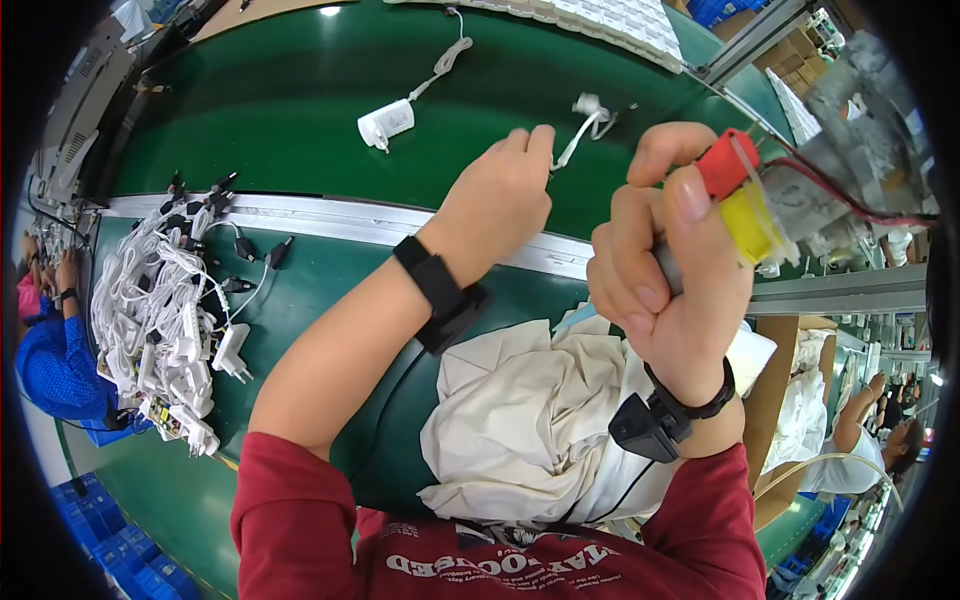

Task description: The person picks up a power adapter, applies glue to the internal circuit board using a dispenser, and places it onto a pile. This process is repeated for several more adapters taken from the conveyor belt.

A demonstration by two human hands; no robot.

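My left hand (505, 200) reaches over the green belt (290, 95), fingers curled and closed. A thin white cable (570, 150) meets its fingertips, leading to a small blurred white piece (590, 104) farther out. To its left lies a white power adapter (386, 123) with its cord bundled. Raised at the right, my right hand (675, 250) is closed, thumb and forefinger pinching a red block (728, 163). Below that is a yellow block (752, 222) beside a clear plate. The lower fingers curl around something greyish, mostly hidden. A black band with a small device circles each wrist.
A tangled heap of white adapters and cords (165, 310) lies left on the green table. Crumpled cream cloth (530, 410) sits before me. A metal rail (350, 222) edges the belt. At right stand a cardboard box (780, 420) and blurred grey equipment; other people work at both sides.
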